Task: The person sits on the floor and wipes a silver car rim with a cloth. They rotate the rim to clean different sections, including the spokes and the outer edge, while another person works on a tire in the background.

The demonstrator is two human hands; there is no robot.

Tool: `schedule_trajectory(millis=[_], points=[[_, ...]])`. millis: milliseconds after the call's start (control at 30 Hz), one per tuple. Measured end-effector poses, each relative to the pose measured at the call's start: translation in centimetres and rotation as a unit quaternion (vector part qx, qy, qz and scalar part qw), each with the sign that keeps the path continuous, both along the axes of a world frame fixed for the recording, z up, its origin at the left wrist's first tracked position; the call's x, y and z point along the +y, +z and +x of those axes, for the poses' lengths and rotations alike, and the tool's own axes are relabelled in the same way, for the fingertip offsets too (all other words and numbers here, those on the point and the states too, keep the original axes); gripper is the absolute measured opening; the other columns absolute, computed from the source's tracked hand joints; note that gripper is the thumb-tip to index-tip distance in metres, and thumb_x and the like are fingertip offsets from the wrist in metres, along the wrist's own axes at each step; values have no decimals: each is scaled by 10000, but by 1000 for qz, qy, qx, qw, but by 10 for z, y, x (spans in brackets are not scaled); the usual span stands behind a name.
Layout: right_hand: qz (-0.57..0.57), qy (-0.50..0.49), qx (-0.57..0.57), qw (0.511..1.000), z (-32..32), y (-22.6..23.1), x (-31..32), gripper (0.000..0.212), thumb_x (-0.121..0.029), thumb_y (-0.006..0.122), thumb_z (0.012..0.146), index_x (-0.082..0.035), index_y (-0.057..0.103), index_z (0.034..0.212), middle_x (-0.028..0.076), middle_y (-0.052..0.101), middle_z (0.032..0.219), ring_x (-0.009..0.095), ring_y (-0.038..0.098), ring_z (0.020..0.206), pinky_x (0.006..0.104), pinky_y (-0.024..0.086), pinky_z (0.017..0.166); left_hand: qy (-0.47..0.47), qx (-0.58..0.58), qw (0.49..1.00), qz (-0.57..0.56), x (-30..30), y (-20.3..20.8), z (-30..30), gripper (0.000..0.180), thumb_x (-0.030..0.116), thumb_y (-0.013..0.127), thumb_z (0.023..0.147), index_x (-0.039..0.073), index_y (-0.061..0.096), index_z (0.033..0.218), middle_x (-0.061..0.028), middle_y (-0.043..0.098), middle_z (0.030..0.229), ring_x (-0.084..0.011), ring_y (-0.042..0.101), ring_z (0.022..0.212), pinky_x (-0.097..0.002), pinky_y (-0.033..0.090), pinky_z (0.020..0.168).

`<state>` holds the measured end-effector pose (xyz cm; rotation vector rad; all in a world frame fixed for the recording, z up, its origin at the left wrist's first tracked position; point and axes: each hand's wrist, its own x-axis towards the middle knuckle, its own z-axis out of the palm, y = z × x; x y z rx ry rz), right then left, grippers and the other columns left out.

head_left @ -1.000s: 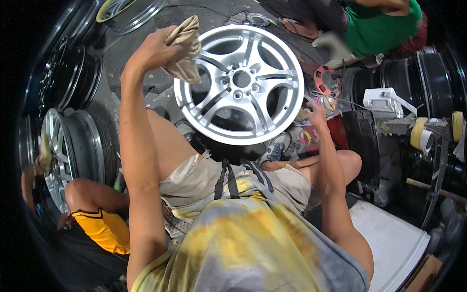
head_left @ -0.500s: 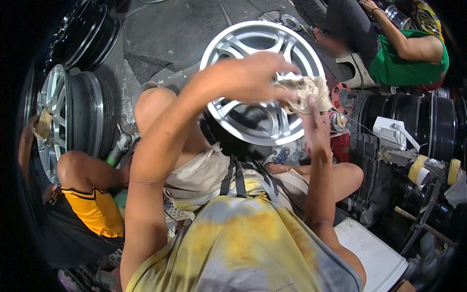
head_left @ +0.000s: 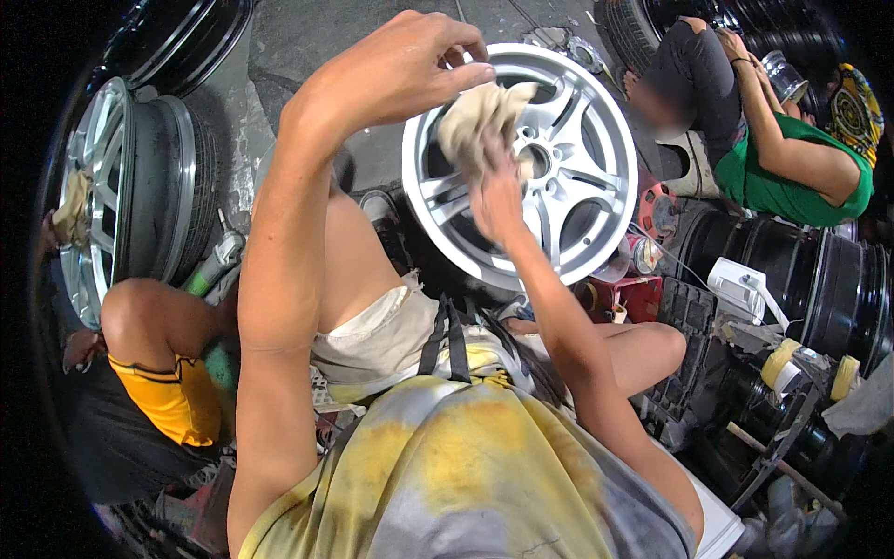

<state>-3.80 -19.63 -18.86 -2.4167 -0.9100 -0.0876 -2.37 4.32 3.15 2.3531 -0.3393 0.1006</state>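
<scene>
A silver multi-spoke wheel rim (head_left: pixel 605 140) lies face up in front of me, between and beyond my knees. My right hand (head_left: pixel 498 191), slightly blurred, is closed on a crumpled beige cloth (head_left: pixel 484 116). It holds the cloth over the rim's left spokes, beside the hub; the hand hides part of the contact. My left hand (head_left: pixel 424 70) is raised at the rim's upper left edge, just above the cloth. Its fingers are loosely bent, with the thumb apart from them and nothing seen between. Whether it touches the rim is unclear.
At left, a person in yellow shorts (head_left: pixel 172 401) holds a cloth (head_left: pixel 73 210) against an upright wheel (head_left: pixel 112 186). Another person in a green top (head_left: pixel 792 168) sits at upper right. Black rims (head_left: pixel 764 261), a white device (head_left: pixel 740 284) and tape rolls (head_left: pixel 780 363) crowd the right.
The cloth has moved left in my right hand, from the rim's right side to its left spokes. My left hand has moved away from the cloth, up and left.
</scene>
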Motion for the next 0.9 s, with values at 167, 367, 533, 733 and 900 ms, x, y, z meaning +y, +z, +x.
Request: schedule_trajectory(millis=[167,367,533,733,900], points=[[-192,51,71,977,-31,27,-121,807,-81,662,796,-169,414,1559,111,371,1620,306,333,1504,488,220,1256,19,0,999,32,19,-1,-4,329,273,650,979,4,719,1154,-184,745,1023,-300,731,919,-401,573,849],[-210,-134,-99,963,69,-14,-137,659,-168,592,895,-23,434,1518,234,383,1582,451,280,1491,581,160,1229,4,60,998,-1,8,22,-6,340,272,624,941,-30,712,1069,-268,711,1002,-420,688,954,-445,544,834],[-58,-90,21,994,36,-21,-23,646,-142,583,892,63,408,1480,323,352,1552,464,299,1474,520,207,1236,14,9,999,41,7,-12,4,338,278,650,982,-7,722,1147,-191,748,1011,-302,739,901,-396,594,857],[-219,111,7,969,15,10,-150,491,-123,552,912,-25,574,1393,171,476,1533,388,353,1476,518,216,1244,3,9,999,39,4,-15,8,357,303,649,982,-7,725,1141,-194,749,993,-298,742,884,-393,602,861],[-252,-40,-183,949,102,45,-182,465,-17,610,812,-54,687,1269,91,446,1575,325,383,1474,497,282,1219,-9,69,997,37,2,10,7,349,281,626,956,-22,720,1104,-246,728,977,-374,716,920,-428,568,843]])
